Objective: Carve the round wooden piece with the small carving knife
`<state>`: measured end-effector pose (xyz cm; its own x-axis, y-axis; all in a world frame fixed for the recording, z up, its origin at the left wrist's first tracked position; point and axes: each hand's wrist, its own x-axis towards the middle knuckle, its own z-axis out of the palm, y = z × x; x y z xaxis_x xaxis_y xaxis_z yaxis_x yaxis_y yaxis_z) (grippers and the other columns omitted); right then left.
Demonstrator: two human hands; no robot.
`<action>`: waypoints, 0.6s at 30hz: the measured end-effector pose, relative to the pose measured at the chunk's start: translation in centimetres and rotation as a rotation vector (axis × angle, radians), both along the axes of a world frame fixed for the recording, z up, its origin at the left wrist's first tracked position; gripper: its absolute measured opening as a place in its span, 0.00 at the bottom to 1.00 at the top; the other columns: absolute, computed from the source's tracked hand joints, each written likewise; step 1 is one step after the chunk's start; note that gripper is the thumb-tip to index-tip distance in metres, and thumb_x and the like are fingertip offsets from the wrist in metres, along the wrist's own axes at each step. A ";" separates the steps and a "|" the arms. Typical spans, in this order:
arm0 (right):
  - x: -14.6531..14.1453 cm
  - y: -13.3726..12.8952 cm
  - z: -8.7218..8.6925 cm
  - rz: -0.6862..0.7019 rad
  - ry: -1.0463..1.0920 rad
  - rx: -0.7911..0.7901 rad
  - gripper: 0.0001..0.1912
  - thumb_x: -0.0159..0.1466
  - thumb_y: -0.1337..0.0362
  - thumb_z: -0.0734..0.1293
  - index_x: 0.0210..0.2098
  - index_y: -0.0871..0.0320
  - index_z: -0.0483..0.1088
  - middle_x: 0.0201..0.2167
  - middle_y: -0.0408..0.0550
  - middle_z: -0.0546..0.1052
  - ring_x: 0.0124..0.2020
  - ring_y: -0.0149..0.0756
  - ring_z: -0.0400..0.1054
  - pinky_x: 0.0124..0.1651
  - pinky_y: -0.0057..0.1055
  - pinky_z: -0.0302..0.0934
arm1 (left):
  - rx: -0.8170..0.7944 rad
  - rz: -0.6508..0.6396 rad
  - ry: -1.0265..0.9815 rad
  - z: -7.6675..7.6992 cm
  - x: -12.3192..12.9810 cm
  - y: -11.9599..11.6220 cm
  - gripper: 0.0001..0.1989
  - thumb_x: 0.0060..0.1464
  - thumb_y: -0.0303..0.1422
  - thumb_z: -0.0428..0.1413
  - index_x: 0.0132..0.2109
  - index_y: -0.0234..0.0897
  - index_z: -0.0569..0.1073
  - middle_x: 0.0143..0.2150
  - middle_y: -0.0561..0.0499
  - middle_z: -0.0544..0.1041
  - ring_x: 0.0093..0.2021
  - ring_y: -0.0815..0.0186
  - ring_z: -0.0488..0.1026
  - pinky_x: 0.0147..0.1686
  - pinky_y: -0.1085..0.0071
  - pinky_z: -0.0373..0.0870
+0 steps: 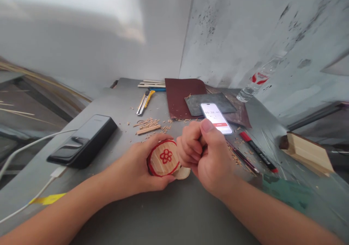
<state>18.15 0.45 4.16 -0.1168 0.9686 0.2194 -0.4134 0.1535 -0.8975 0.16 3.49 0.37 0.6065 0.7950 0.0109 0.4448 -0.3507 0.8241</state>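
On the far left of the grey table [174,216] we see a white cable [29,145] and a black power bank [83,140] with a phone lying on top. A bit of yellow tape [47,199] sticks to the table near our left arm.

Our left hand [141,168] is curled around a round wooden disc [163,158]. The disc has a red ring and a red flower drawn on it. Our fingers wrap its left side and hold it tilted up, low over the table, right in the middle in front of us.

Behind the disc lie little wood shavings [148,124] and a yellow utility knife [145,101]. Farther back is dark red sandpaper [180,96] with a grey sheet [209,103] on it.

Our right hand [204,154] is closed in a tight fist, touching the disc's right edge. We cannot tell what is inside the fist.

Just past that hand a white phone [216,117] shows a timer. Next come a red marker [259,152], a clear water bottle [256,81] by the wall, and a wooden block [308,152] on the far right.
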 end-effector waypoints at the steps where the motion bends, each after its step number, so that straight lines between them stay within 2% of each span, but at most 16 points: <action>1: -0.1 0.0 -0.1 -0.020 -0.001 0.000 0.29 0.72 0.46 0.61 0.19 0.56 0.56 0.17 0.37 0.53 0.18 0.26 0.46 0.19 0.28 0.43 | -0.010 0.005 0.001 0.0 0.1 0.0 0.35 0.46 0.38 0.69 0.60 0.44 0.65 0.49 0.51 0.80 0.44 0.59 0.79 0.45 0.63 0.77; 5: -0.5 0.3 -0.5 -0.053 0.015 0.005 0.30 0.71 0.44 0.62 0.20 0.55 0.56 0.18 0.36 0.52 0.17 0.26 0.45 0.18 0.26 0.43 | -0.052 0.003 -0.012 0.3 0.3 -0.2 0.35 0.45 0.38 0.69 0.59 0.45 0.64 0.46 0.53 0.81 0.41 0.61 0.79 0.41 0.66 0.77; 10: -1.2 0.7 -1.1 -0.113 -0.004 0.028 0.30 0.71 0.43 0.62 0.21 0.54 0.55 0.17 0.35 0.51 0.16 0.25 0.44 0.17 0.26 0.45 | -0.082 0.050 0.004 0.6 0.5 -0.6 0.33 0.44 0.36 0.68 0.56 0.46 0.65 0.39 0.56 0.81 0.34 0.65 0.77 0.34 0.69 0.75; 14: -1.5 0.9 -1.3 -0.118 -0.005 -0.004 0.29 0.69 0.42 0.65 0.21 0.54 0.54 0.17 0.34 0.50 0.16 0.25 0.44 0.16 0.24 0.45 | -0.044 0.060 0.010 0.6 0.7 -0.7 0.31 0.43 0.33 0.68 0.54 0.45 0.65 0.39 0.57 0.80 0.33 0.65 0.77 0.33 0.70 0.74; 18: -1.4 1.5 -1.2 -0.073 0.035 -0.100 0.31 0.65 0.39 0.68 0.22 0.54 0.53 0.17 0.33 0.49 0.15 0.24 0.42 0.13 0.23 0.43 | -0.029 0.056 0.011 0.7 0.8 -0.9 0.31 0.43 0.33 0.67 0.54 0.45 0.65 0.40 0.55 0.81 0.35 0.63 0.79 0.35 0.69 0.75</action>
